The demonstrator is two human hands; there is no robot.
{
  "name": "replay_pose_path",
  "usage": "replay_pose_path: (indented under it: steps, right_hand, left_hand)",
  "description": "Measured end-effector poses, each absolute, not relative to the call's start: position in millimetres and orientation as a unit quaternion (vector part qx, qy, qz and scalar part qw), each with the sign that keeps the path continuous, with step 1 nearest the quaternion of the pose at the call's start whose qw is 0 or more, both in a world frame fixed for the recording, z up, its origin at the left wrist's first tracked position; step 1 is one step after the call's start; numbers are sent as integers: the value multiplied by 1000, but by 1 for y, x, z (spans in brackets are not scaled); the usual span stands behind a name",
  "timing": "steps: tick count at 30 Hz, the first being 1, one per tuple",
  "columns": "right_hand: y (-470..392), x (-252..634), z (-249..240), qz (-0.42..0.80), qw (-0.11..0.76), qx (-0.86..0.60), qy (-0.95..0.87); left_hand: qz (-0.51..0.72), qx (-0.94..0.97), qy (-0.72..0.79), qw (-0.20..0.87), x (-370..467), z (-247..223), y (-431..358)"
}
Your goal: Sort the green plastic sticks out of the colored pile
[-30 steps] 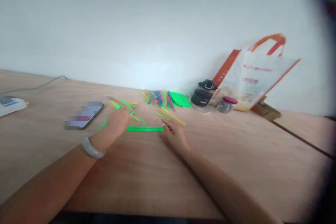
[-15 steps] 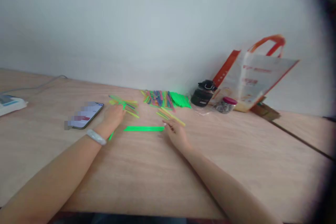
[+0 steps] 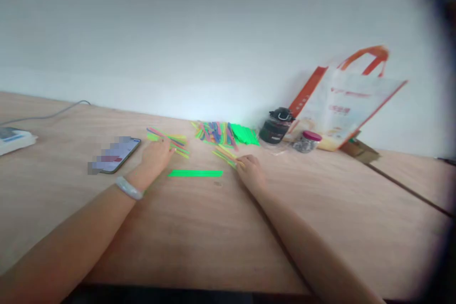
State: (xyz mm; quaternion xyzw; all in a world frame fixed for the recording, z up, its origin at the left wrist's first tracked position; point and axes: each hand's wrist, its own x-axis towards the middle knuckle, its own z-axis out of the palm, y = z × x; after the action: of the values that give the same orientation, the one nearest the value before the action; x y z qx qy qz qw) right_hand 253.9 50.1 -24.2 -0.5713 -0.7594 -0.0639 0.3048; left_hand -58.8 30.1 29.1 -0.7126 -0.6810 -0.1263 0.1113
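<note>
Thin flat coloured sticks lie on the table in several groups. My left hand (image 3: 156, 157), with a pale bracelet at the wrist, is closed at the near side of a loose multicoloured pile (image 3: 178, 141). A bit of green stick (image 3: 145, 193) peeks out beside that wrist; most of it is hidden by the hand. My right hand (image 3: 252, 172) has its fingers pinched at the near end of a small group of yellow and green sticks (image 3: 223, 154). Between the hands, a row of bright green sticks (image 3: 195, 173) lies side by side, untouched.
Behind are a mixed heap of sticks (image 3: 215, 133) and a green stack (image 3: 245, 134). At right stand a black bottle (image 3: 274, 128), a red-lidded jar (image 3: 307, 142), a shopping bag (image 3: 342, 109) and a cardboard box (image 3: 361, 152). A phone (image 3: 119, 154) lies left.
My right hand has moved right and away from the green row's end to the yellow sticks. My left hand has shifted slightly over its pile, and less of the green stick below it shows.
</note>
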Motion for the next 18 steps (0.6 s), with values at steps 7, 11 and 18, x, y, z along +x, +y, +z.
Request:
replay_pose_path:
  steps: [7,11,18]
  right_hand:
    - [61,252,-26,-25,241,-588,-772]
    - [60,249,-25,-6,221,-548,-807]
    - [52,238,-30,-19,232,-511,-828]
  left_hand:
    - [-184,-876,-443,53,-21,11,15]
    - [-160,-902,-401,13,-10,-3,13]
    - [-154,-897,-413,22,-6,-7,6]
